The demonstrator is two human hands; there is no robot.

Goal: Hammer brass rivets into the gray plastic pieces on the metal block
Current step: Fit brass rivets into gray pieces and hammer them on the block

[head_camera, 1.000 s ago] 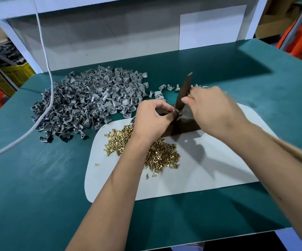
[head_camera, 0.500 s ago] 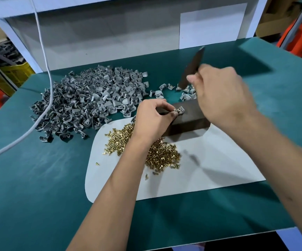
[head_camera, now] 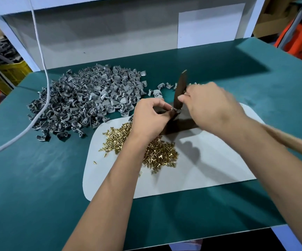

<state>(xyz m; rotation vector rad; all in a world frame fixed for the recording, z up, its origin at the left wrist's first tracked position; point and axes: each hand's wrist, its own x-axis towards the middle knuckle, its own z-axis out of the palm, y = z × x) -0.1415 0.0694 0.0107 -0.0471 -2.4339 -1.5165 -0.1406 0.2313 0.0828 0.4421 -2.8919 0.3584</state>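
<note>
We are looking down at a green tabletop (head_camera: 38,178) with a white mat (head_camera: 210,174) on it. Our left hand (head_camera: 149,120) is pinching a small gray piece (head_camera: 174,110) with thumb and fingertips, holding it on the dark block (head_camera: 181,125) at the far side of the mat. Our right hand (head_camera: 211,107) is curling around a hammer (head_camera: 180,91). Its dark head is pointing down and touching the gray piece. Its wooden handle is sticking out to the right under our arm. A pile of brass rivets (head_camera: 157,153) is lying on the mat, partly under our left wrist. A big heap of gray pieces (head_camera: 85,102) is sitting on the tabletop to the left of the hands. A few more are lying behind the hammer. A white cord (head_camera: 43,69) is hanging down over the heap.
</note>
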